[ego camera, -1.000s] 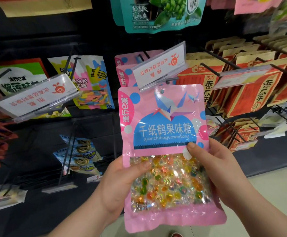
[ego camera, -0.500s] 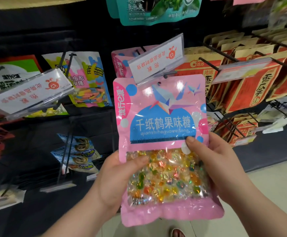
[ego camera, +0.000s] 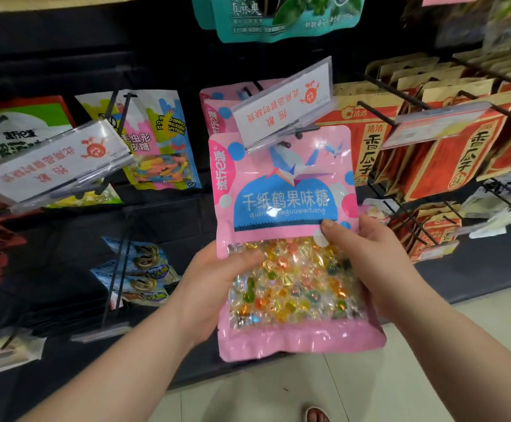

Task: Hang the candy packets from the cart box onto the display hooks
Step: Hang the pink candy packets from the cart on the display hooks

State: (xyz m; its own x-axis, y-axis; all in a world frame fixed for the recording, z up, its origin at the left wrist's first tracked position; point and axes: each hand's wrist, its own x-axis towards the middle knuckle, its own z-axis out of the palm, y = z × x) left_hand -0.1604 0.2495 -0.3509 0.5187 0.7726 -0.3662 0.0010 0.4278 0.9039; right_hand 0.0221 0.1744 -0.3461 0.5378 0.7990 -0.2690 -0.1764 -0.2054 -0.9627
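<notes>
Holding pink candy packet point(ego camera: 281, 190) upright before display hook point(ego camera: 286, 144), both hands gripping. Left hand point(ego camera: 211, 287) clasps lower left edge, thumb across clear window. Right hand point(ego camera: 366, 263) pinches right edge, thumb on blue label. Packet long axis vertical, top edge at hook tip, under tilted price tag point(ego camera: 281, 108). Hook sits above and beyond both hands, neither clearly nearer. Hang hole hidden by tag; cannot tell if hook is through. Matching pink packets point(ego camera: 217, 111) hang further back on hook. Likely next: push top along hook.

Tilted price tag point(ego camera: 281, 108) overhangs the hook tip point(ego camera: 286, 144), just above the pink packet point(ego camera: 281, 205).
</notes>
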